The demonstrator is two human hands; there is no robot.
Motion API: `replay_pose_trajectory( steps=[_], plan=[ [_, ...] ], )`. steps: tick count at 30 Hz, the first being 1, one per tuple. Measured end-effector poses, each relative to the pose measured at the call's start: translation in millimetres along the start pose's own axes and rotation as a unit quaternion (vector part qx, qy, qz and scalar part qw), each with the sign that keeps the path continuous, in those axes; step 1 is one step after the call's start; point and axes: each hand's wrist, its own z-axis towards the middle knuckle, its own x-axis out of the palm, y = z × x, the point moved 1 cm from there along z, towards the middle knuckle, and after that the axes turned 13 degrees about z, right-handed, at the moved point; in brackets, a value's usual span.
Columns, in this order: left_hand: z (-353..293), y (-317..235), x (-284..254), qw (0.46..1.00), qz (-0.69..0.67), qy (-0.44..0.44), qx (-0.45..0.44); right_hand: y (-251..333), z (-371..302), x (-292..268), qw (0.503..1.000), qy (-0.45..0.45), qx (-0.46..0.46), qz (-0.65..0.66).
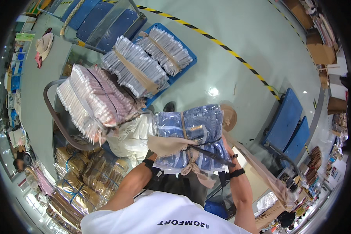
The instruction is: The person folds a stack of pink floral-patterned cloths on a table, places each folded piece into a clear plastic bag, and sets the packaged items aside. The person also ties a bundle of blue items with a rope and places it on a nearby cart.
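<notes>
In front of my body I carry a bundle of blue garments (171, 121) packed in clear plastic. Beige cloth strips and a dark strap are tied around it, with a knot (190, 167) on the side nearest me. My right hand (228, 151) grips the bundle's right side, its fingers partly hidden. My left hand (153, 157) supports the near left corner; the bundle and a loose beige flap (163, 145) cover most of its fingers. Both wrists wear black bands. A white plastic sack (130, 136) lies just left of the bundle.
A blue platform cart (193, 58) carries two tied stacks of plastic-wrapped goods (134, 66). Left of it, a pink-and-white stack (91, 97) sits beside a curved cart handle (52, 113). Brown wrapped bundles (97, 171) lie at lower left. Another blue cart (284, 117) stands right, near yellow-black floor tape (238, 56).
</notes>
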Motion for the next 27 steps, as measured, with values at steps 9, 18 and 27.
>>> replay_pose_trajectory(
  steps=[9,18,27],
  plan=[
    [50,-111,32,0.991,-0.129,0.02,0.022,168,145,-6,0.979,0.053,0.14,0.14],
    [156,-252,79,0.936,-0.35,0.043,-0.004,249,348,-72,0.952,0.07,0.243,-0.171],
    [218,-328,47,0.924,-0.365,-0.07,-0.093,205,571,-2,0.829,0.087,0.331,-0.443]
  ],
)
